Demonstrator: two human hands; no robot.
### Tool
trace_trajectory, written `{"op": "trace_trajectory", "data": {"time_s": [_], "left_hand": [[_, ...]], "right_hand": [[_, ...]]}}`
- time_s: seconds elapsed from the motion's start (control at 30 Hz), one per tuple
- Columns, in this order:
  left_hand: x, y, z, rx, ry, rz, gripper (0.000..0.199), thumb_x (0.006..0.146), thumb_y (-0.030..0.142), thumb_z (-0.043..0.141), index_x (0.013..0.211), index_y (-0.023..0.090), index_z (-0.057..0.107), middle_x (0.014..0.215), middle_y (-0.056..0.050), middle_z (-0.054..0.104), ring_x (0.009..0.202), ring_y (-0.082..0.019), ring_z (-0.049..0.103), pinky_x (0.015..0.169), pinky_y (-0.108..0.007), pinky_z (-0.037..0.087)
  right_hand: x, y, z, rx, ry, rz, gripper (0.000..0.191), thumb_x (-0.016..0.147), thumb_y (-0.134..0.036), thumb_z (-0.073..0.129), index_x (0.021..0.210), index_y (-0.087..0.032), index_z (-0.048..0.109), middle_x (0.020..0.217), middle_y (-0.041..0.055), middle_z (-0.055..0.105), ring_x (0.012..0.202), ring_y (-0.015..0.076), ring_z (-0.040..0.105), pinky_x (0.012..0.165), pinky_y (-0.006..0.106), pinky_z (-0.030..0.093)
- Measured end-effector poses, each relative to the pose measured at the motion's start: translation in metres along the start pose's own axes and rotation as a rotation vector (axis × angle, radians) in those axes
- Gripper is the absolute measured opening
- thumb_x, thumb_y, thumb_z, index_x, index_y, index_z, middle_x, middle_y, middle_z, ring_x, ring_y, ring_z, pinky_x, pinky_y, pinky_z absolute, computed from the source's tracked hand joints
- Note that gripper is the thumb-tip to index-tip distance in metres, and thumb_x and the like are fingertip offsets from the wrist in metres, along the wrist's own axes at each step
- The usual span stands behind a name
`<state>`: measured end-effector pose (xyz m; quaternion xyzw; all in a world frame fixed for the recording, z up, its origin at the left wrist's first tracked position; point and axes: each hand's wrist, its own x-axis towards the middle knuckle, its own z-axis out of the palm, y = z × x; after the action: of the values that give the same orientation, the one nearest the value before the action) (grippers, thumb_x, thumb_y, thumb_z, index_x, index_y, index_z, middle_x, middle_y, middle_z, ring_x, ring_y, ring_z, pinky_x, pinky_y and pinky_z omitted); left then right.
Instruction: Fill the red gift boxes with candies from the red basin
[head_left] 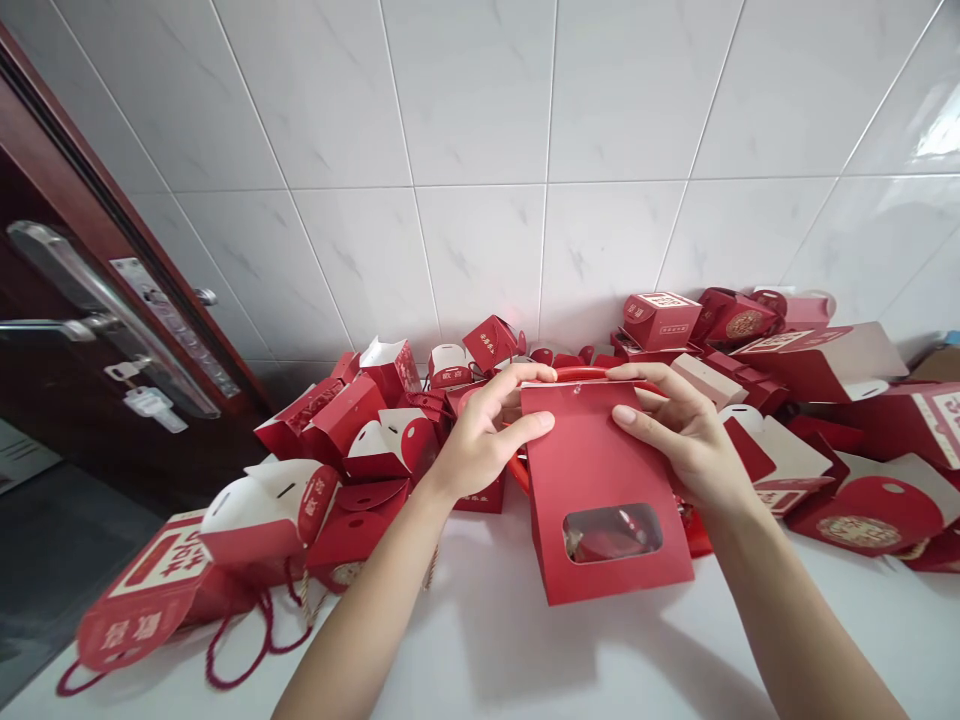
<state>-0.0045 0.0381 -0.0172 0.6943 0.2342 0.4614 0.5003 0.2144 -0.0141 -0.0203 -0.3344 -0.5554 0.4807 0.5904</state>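
Two hands hold a red windowed bag (600,455) upright over the middle of the table (420,665), in front of a red basket (579,374). Left fingers (534,428) and right fingers (637,422) pinch its top corners, apparently working the flap, which calls for an even grip. Boxes (262,520) crowd the wall edge and both sides; white tabletop shows in front.

Wall (480,110) of pale, faintly veined tiles with white grout lines, glossy at upper right, behind a white tabletop (480,660); at left, a dark reddish-brown door (67,400) with metal handle (97,310) (keys (154,400) hang from its lock); grey floor (52,530) beneath.
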Motion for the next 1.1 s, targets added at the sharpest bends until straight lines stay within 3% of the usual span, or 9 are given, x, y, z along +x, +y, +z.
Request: {"op": "trace_trajectory", "data": {"time_s": [0.2, 0.4, 0.53, 0.67, 0.8, 0.93, 1.0, 1.1], "left_hand": [[0.001, -0.003, -0.003, 0.093, 0.089, 0.123, 0.007, 0.083, 0.025, 0.076, 0.09, 0.021, 0.076, 0.084, 0.0, 0.073, 0.07, -0.011, 0.063, 0.062, -0.02, 0.053], [-0.002, -0.002, -0.004, 0.145, 0.103, 0.134, 0.018, 0.075, 0.032, 0.087, 0.083, 0.02, 0.076, 0.078, -0.001, 0.072, 0.071, -0.013, 0.064, 0.063, -0.023, 0.053], [-0.001, -0.004, -0.001, 0.171, 0.139, 0.213, 0.021, 0.086, 0.036, 0.078, 0.08, 0.02, 0.066, 0.076, 0.001, 0.064, 0.066, -0.01, 0.055, 0.06, -0.021, 0.047], [-0.002, -0.005, 0.004, 0.064, 0.182, 0.163, 0.023, 0.092, 0.043, 0.072, 0.097, 0.024, 0.059, 0.071, 0.005, 0.057, 0.057, -0.009, 0.046, 0.055, -0.021, 0.042], [-0.004, 0.0, 0.007, -0.042, 0.181, 0.06, 0.03, 0.092, 0.047, 0.07, 0.109, 0.024, 0.066, 0.077, 0.0, 0.067, 0.068, -0.014, 0.059, 0.062, -0.025, 0.05], [-0.004, 0.005, 0.005, -0.11, 0.104, 0.047, 0.028, 0.092, 0.045, 0.069, 0.099, 0.019, 0.074, 0.089, -0.005, 0.071, 0.082, -0.019, 0.066, 0.076, -0.031, 0.055], [-0.004, 0.005, 0.005, -0.042, 0.107, 0.072, 0.027, 0.093, 0.045, 0.068, 0.09, 0.019, 0.074, 0.078, -0.002, 0.065, 0.071, -0.016, 0.059, 0.068, -0.028, 0.052], [-0.005, 0.005, 0.005, 0.11, 0.161, 0.124, 0.033, 0.095, 0.046, 0.066, 0.076, 0.019, 0.068, 0.063, 0.002, 0.046, 0.058, -0.011, 0.04, 0.052, -0.024, 0.037]], "right_hand": [[0.003, 0.006, -0.001, -0.093, 0.077, -0.113, 0.01, 0.079, -0.035, 0.087, 0.084, -0.027, 0.083, 0.084, 0.0019, 0.079, 0.068, 0.0155, 0.071, 0.055, 0.022, 0.058], [0.0, 0.007, 0.002, -0.249, 0.167, -0.243, 0.005, 0.082, -0.033, 0.084, 0.078, -0.03, 0.085, 0.077, 0.0017, 0.081, 0.069, 0.0167, 0.073, 0.057, 0.023, 0.059], [-0.002, 0.006, 0.005, -0.312, 0.187, -0.277, 0.007, 0.079, -0.027, 0.085, 0.083, -0.032, 0.086, 0.083, 0.0018, 0.083, 0.077, 0.022, 0.077, 0.061, 0.029, 0.063], [-0.005, 0.005, 0.009, -0.347, 0.213, -0.301, 0.004, 0.081, -0.03, 0.085, 0.085, -0.032, 0.085, 0.085, 0.0023, 0.083, 0.08, 0.0243, 0.077, 0.066, 0.035, 0.065], [-0.008, 0.005, 0.011, -0.374, 0.29, -0.302, 0.019, 0.083, -0.034, 0.083, 0.103, -0.032, 0.084, 0.075, 0.0013, 0.077, 0.063, 0.0208, 0.069, 0.055, 0.035, 0.06], [-0.009, 0.005, 0.009, -0.362, 0.3, -0.264, 0.042, 0.084, -0.038, 0.083, 0.125, -0.035, 0.074, 0.072, 0.0, 0.071, 0.061, 0.0209, 0.065, 0.052, 0.036, 0.057], [-0.008, 0.006, 0.008, -0.311, 0.28, -0.239, 0.038, 0.085, -0.039, 0.082, 0.122, -0.034, 0.074, 0.078, 0.0013, 0.073, 0.07, 0.0226, 0.069, 0.057, 0.035, 0.058], [-0.007, 0.004, 0.005, -0.261, 0.222, -0.193, 0.023, 0.085, -0.038, 0.082, 0.105, -0.03, 0.077, 0.089, 0.0032, 0.077, 0.079, 0.0232, 0.073, 0.063, 0.033, 0.061]]}}
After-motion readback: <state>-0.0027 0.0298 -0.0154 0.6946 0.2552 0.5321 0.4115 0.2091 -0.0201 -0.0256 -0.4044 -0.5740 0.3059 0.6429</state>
